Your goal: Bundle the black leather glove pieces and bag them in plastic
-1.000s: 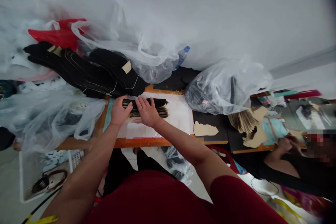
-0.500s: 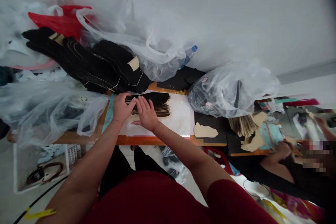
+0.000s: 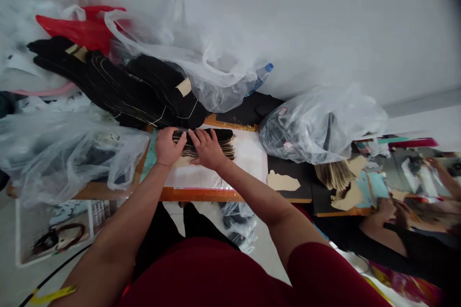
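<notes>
A fanned stack of black-and-beige cut pieces (image 3: 227,143) lies on a white sheet (image 3: 248,156) on the table, dark faces up and pale edges toward me. My left hand (image 3: 168,147) grips the stack's left end, its thumb near the top piece and its other fingertips partly hidden. Across the middle of the stack rests my right hand (image 3: 209,148), palm down with fingers spread. Both thumbs are close to each other but apart.
Bundled black pieces (image 3: 144,88) lie behind the hands. Plastic bags stand left and right (image 3: 306,127), with a blue-capped bottle (image 3: 262,76) at the back. A beige cutout (image 3: 283,181) is on the right. Farther right, another person's hands (image 3: 387,208) work. A white basket (image 3: 21,237) sits below left.
My right hand has slid slightly to the right over the stack, and its fingers have spread apart. My left hand stays at the left end.
</notes>
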The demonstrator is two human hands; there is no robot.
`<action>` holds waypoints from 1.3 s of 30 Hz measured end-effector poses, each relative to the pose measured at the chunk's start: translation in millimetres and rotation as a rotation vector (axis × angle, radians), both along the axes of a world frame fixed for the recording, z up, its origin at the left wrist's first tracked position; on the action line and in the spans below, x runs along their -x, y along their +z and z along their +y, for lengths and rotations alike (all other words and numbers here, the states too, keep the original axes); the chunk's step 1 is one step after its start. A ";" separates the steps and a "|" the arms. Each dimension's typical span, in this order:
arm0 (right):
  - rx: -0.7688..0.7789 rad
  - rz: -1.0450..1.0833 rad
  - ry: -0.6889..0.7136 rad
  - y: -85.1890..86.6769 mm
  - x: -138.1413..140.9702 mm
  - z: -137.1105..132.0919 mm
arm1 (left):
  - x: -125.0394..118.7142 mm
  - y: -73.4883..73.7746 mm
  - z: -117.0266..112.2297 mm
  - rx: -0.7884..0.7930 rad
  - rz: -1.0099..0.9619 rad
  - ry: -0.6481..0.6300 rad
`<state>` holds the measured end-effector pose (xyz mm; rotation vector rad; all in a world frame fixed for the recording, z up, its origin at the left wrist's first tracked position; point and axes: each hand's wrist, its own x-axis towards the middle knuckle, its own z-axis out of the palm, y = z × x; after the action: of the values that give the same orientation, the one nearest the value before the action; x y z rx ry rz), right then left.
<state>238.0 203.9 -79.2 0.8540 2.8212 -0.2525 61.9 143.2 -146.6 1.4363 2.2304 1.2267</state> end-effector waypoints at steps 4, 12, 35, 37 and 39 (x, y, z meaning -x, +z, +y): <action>-0.007 -0.055 -0.038 -1.6 -2.4 -10.2 | 5.2 6.4 -16.9 -0.018 -0.037 -0.143; -0.006 -0.050 -0.052 -3.8 -7.8 -16.0 | 45.2 3.6 -52.0 0.158 -0.083 -0.483; -0.075 0.120 -0.001 -37.2 -8.4 -15.9 | 111.7 119.3 -153.2 -0.131 0.030 0.269; -0.075 0.117 -0.011 -37.8 -8.8 -18.2 | 127.0 115.3 -148.7 0.098 -0.134 0.129; -0.074 0.099 -0.027 -37.2 -8.4 -19.0 | 124.4 104.5 -137.0 0.309 -0.261 -0.262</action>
<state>246.4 184.9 -116.4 0.9193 2.9287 -0.2006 -62.5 6.2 -42.1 1.3112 1.8887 0.8826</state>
